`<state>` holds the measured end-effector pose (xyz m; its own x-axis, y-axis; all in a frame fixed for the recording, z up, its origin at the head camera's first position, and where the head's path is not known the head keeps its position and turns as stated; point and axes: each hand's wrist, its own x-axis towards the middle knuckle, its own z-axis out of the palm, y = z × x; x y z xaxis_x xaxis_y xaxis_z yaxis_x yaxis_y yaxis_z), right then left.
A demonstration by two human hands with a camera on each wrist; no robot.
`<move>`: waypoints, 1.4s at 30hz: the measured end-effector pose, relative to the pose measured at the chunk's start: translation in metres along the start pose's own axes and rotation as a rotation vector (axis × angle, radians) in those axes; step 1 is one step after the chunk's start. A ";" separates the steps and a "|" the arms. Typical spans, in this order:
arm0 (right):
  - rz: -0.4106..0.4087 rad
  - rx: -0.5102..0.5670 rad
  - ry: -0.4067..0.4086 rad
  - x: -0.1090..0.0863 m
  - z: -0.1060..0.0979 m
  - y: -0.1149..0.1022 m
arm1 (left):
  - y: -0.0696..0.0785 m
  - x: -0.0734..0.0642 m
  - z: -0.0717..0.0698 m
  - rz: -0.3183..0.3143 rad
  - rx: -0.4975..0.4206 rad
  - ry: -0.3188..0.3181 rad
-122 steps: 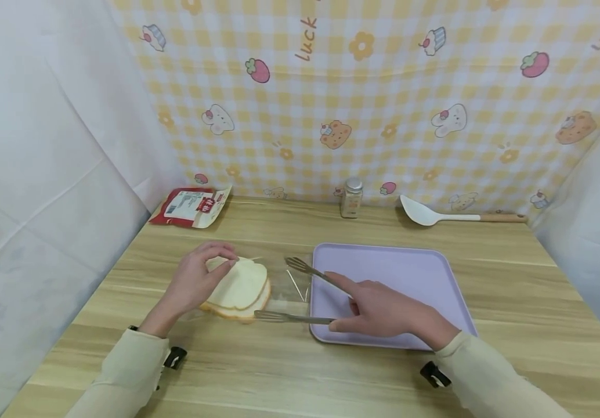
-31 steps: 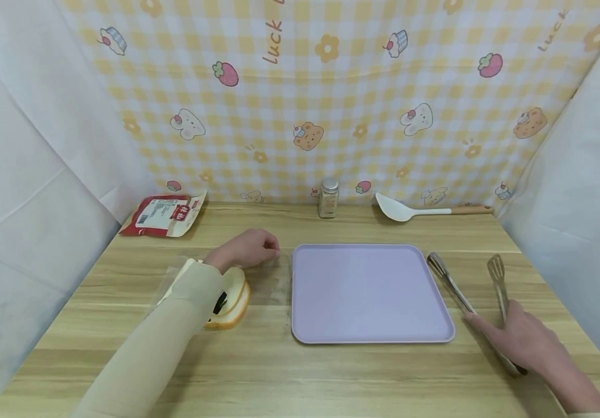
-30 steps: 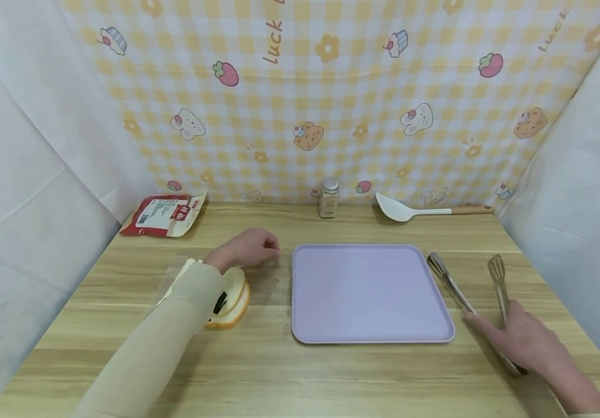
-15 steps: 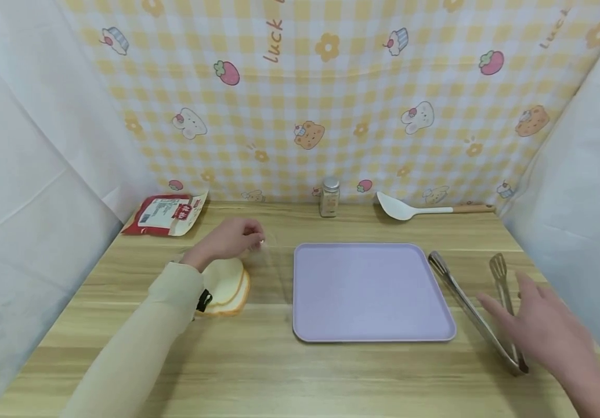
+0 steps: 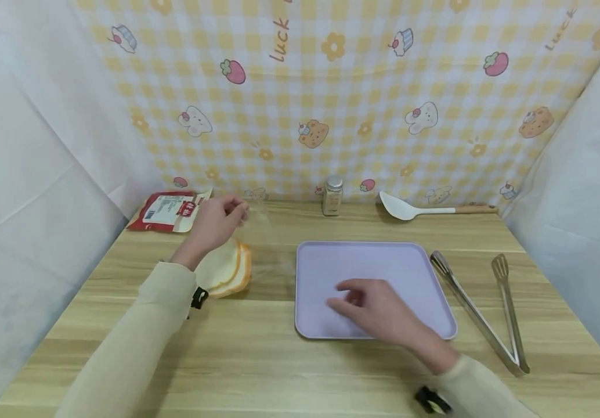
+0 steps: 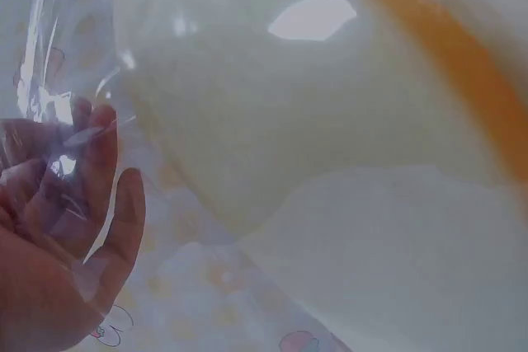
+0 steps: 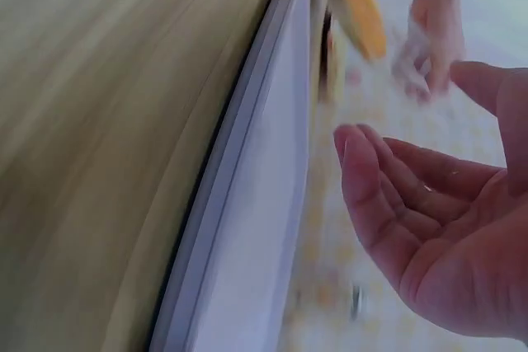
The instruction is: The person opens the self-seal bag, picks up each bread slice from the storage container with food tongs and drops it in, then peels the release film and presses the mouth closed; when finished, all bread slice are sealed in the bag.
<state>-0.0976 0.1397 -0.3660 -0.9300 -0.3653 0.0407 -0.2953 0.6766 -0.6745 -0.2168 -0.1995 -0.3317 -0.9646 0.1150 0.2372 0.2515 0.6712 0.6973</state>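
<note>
My left hand (image 5: 215,223) pinches the edge of a clear plastic bag (image 5: 266,238) at the left of the table. Slices of bread (image 5: 219,268) show through the film beneath that wrist, and the hand and sleeve partly cover them. Up close in the left wrist view, the bread (image 6: 223,96) fills much of the picture, with shiny film around the fingers. My right hand (image 5: 378,306) is over the lilac tray (image 5: 389,261), fingers loosely bent and holding nothing. Metal tongs (image 5: 480,322) lie spread on the table to the tray's right.
Along the back stand a red and white food packet (image 5: 166,212), a shaker jar with a silver lid (image 5: 333,197) and a white spatula with a wooden handle (image 5: 409,210). A checked cloth (image 5: 352,104) hangs behind the wooden table (image 5: 274,360).
My right hand has let go of the tongs at the right and moved left over the tray. The left hand has lifted the bag's edge up and leftward; the bread shifted slightly with it.
</note>
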 end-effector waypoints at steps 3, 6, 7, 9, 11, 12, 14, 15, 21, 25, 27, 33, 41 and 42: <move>0.013 0.141 -0.153 0.030 0.027 -0.025 | 0.004 -0.002 0.003 0.000 -0.006 0.125; 0.051 0.284 -0.223 0.054 0.047 -0.042 | 0.009 -0.004 0.006 0.006 -0.007 0.260; 0.067 0.332 -0.229 0.059 0.053 -0.046 | 0.012 -0.004 0.006 0.011 -0.010 0.303; 0.098 0.414 -0.215 0.068 0.061 -0.053 | 0.017 -0.004 0.006 0.020 -0.016 0.383; 0.123 0.467 -0.183 0.074 0.068 -0.058 | 0.022 -0.005 0.005 0.022 -0.030 0.451; 0.130 0.479 -0.164 0.076 0.070 -0.061 | 0.025 -0.006 0.004 0.020 -0.041 0.481; 0.136 0.484 -0.124 0.081 0.075 -0.066 | 0.029 -0.006 0.001 0.016 -0.064 0.537; 0.137 0.482 -0.103 0.083 0.077 -0.068 | 0.031 -0.007 -0.001 0.013 -0.073 0.562; 0.073 0.450 0.153 0.100 0.085 -0.080 | 0.035 -0.010 -0.010 -0.006 -0.112 0.666; 0.037 0.507 0.299 0.108 0.080 -0.084 | 0.039 -0.017 -0.019 -0.027 -0.165 0.698; 0.032 0.563 0.340 0.110 0.075 -0.085 | 0.041 -0.021 -0.024 -0.046 -0.215 0.708; -0.014 0.630 0.447 0.121 0.062 -0.087 | 0.042 -0.035 -0.040 -0.073 -0.436 0.738; -0.125 0.614 0.442 0.127 0.047 -0.089 | 0.024 -0.054 -0.043 -0.079 -0.677 0.729; -0.133 0.617 0.430 0.128 0.047 -0.089 | 0.020 -0.056 -0.043 -0.079 -0.690 0.730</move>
<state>-0.1802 0.0029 -0.3351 -0.9357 -0.0519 0.3490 -0.3528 0.1180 -0.9282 -0.1545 -0.2236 -0.3018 -0.7544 -0.5433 0.3685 0.4030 0.0597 0.9132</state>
